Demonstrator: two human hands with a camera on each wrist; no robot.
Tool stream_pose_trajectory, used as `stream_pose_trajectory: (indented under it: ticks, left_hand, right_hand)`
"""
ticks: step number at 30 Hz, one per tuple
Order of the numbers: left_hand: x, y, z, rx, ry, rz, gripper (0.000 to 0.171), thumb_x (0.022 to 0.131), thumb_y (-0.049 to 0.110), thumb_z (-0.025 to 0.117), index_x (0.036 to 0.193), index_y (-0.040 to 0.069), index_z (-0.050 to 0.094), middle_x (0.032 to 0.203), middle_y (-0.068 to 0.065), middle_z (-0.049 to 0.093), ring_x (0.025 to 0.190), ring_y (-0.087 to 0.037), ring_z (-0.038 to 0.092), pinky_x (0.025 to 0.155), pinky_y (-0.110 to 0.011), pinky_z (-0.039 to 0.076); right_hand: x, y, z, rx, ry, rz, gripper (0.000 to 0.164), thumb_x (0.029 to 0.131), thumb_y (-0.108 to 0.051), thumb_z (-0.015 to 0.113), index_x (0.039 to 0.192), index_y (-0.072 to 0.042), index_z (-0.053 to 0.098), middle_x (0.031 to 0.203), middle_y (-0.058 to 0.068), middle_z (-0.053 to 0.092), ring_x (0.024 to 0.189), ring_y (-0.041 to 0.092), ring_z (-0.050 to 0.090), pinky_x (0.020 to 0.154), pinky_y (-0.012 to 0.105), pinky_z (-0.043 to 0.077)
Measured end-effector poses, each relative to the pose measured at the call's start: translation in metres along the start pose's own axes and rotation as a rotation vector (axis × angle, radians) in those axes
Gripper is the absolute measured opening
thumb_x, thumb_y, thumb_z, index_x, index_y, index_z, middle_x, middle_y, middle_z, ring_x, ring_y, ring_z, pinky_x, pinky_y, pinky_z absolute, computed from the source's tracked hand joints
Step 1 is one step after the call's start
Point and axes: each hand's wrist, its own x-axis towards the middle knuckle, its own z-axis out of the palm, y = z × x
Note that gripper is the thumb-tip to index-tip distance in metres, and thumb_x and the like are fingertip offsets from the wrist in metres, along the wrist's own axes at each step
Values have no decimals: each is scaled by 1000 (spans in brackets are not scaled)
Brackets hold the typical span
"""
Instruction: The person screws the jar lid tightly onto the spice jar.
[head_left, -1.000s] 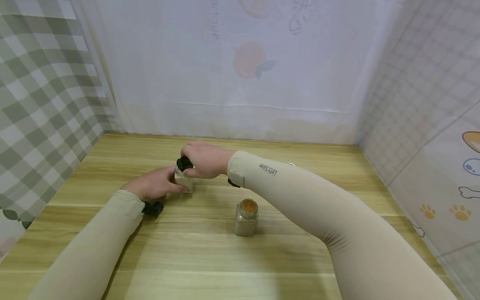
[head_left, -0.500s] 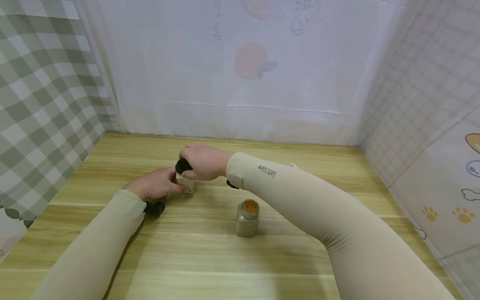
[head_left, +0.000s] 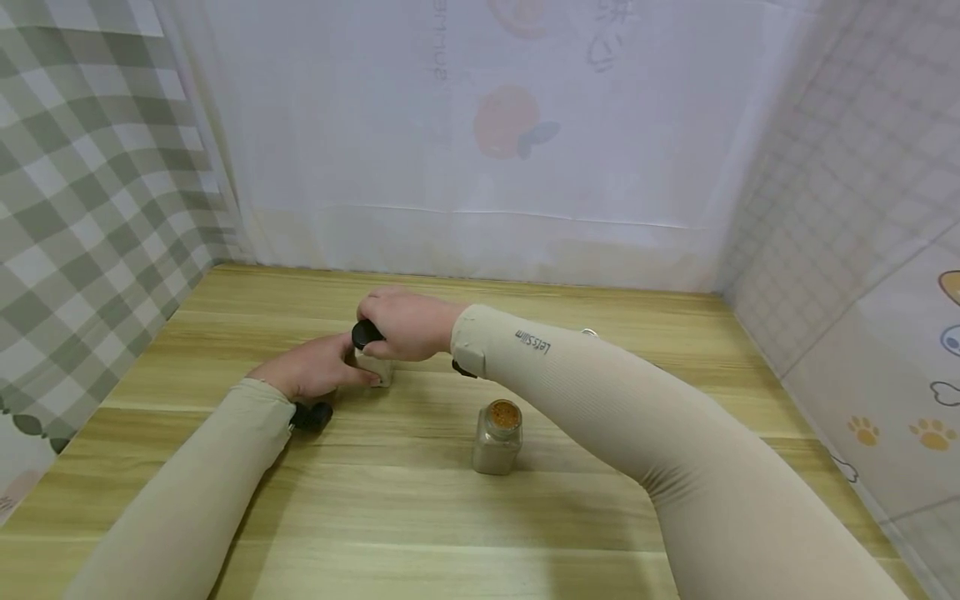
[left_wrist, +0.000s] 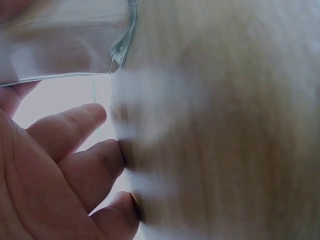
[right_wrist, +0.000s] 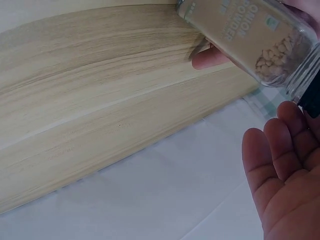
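Note:
Toward the left rear of the table, my left hand (head_left: 315,367) holds a square glass jar (head_left: 377,367), its thumb across the near side. From above, my right hand (head_left: 411,326) grips the jar's black lid (head_left: 366,334) between thumb and fingers. The right wrist view shows an "onion powder" label and pale clumps inside the jar (right_wrist: 275,55), with screw threads showing below the lid (right_wrist: 312,97). In the left wrist view, the jar's clear base (left_wrist: 60,47) lies by the thumb side, while several fingers curl loosely near the tabletop.
A second square glass jar (head_left: 497,446), lidless and filled with orange-brown powder, stands nearer on the wooden table (head_left: 420,533). Behind the right sleeve, a small silvery rim (head_left: 589,332) peeks out. White, checked and printed cloths enclose the table's back and sides.
The black lid sits slightly lower and more level on the jar, and the right hand has come down a little with it. The left hand keeps its hold; the view shifts slightly.

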Motion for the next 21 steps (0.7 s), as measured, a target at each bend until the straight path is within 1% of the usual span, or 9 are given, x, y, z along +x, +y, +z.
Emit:
stream_pose_trajectory:
  ticks: [5, 8, 11, 14, 18, 21]
  left_hand:
    - [0, 1, 0, 6, 4, 7, 70, 97, 50, 74, 153, 15, 48, 154, -16, 52, 124, -30, 55, 101, -48, 48]
    - [1, 0, 0, 16, 5, 8, 70, 97, 49, 74, 153, 16, 48, 151, -16, 55, 120, -29, 57, 98, -46, 49]
    - [2, -1, -1, 23, 2, 0, 69, 97, 50, 73, 152, 16, 49, 144, -15, 59, 111, -28, 58, 93, -43, 49]
    - [2, -2, -1, 29, 0, -4, 69, 97, 50, 73, 152, 17, 49, 142, -14, 60, 109, -27, 58, 92, -42, 49]
    - [2, -2, -1, 28, 3, 0, 69, 97, 51, 74, 152, 17, 49, 149, -14, 57, 120, -29, 58, 99, -48, 49]
    - [2, -3, -1, 27, 7, 3, 71, 97, 51, 74, 153, 17, 48, 154, -15, 53, 130, -32, 57, 105, -53, 48]
  right_hand:
    - [1, 0, 0, 18, -7, 0, 37, 109, -38, 58, 134, -11, 59, 124, 1, 57, 106, 15, 52, 90, 28, 47]
    - [1, 1, 1, 15, -10, 0, 37, 109, -38, 58, 134, -12, 60, 123, 1, 57, 105, 15, 52, 90, 27, 46]
    - [1, 2, 1, 12, -7, -1, 37, 108, -39, 58, 133, -12, 60, 123, 1, 58, 105, 15, 52, 90, 27, 46]
    - [2, 3, 2, 17, -2, -2, 37, 108, -39, 59, 132, -12, 61, 123, 1, 59, 104, 15, 53, 90, 27, 46]
    - [2, 4, 3, 42, 10, 2, 39, 106, -41, 62, 132, -12, 62, 123, 1, 60, 106, 14, 54, 92, 27, 47]
    - [3, 5, 4, 63, 20, -2, 48, 105, -42, 64, 140, -10, 58, 132, 2, 60, 116, 15, 56, 99, 27, 47]
